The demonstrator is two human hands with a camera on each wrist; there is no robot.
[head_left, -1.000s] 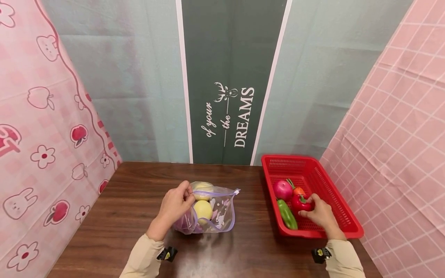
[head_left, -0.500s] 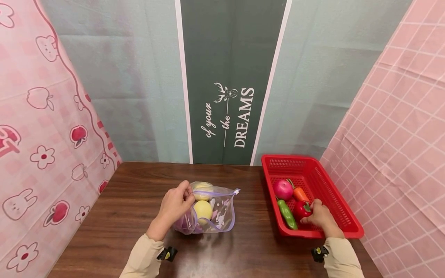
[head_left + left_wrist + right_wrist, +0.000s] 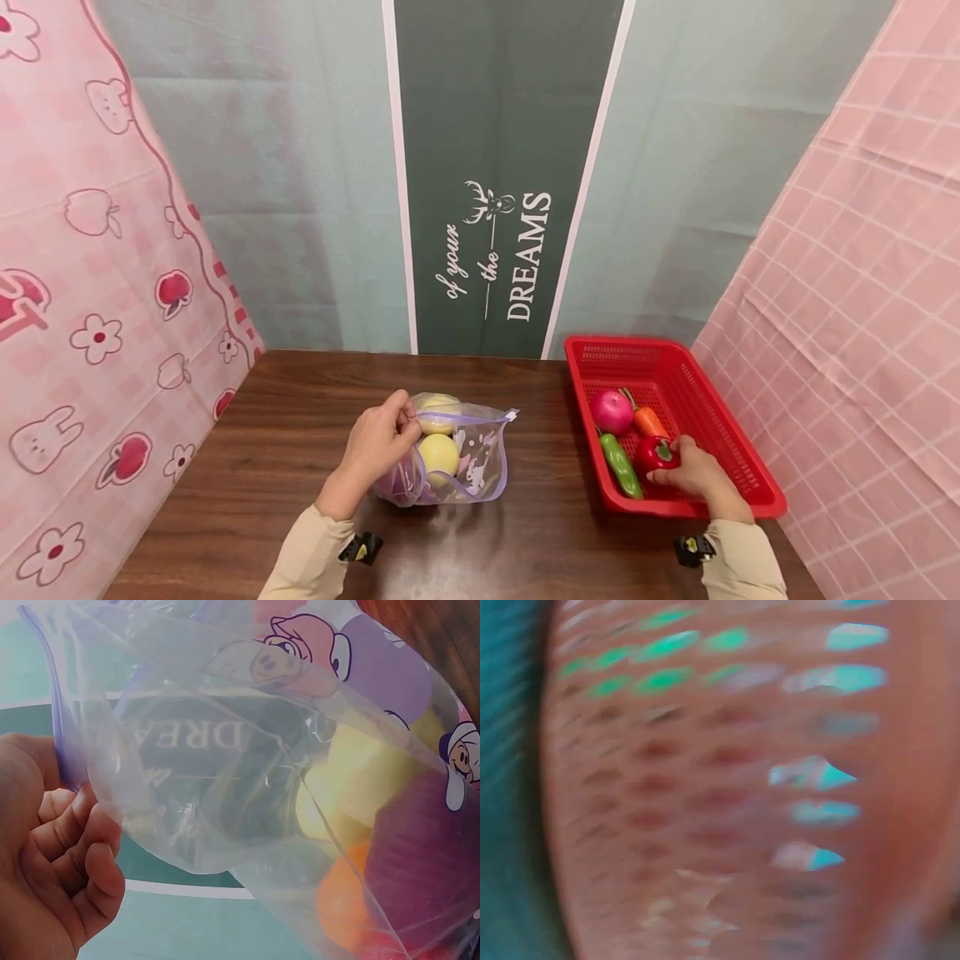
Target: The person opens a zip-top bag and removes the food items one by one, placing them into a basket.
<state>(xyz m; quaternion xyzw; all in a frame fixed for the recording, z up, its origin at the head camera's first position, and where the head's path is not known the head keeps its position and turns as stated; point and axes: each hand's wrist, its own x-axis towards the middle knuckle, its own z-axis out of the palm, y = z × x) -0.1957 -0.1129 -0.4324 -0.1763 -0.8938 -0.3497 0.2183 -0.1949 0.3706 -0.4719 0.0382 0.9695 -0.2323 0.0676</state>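
Note:
My left hand pinches the purple-edged rim of a clear zip bag, whose mouth gapes toward the right. Inside it, pale yellow round items show, and the left wrist view adds a purple item and an orange one through the film. Over on the right, my right hand has its thumb and fingers around the right side of a red bell pepper in the red basket. The right wrist view holds only blurred basket lattice, hiding the fingers.
Beside the bell pepper lie a long green pepper, a carrot and a round pink vegetable. Brown wooden tabletop separates bag and basket. Cloth hangings stand behind and along both sides.
The right hand has shifted slightly down with the bell pepper, which has turned and moved a little right; more of the carrot shows. The left hand and bag stay put.

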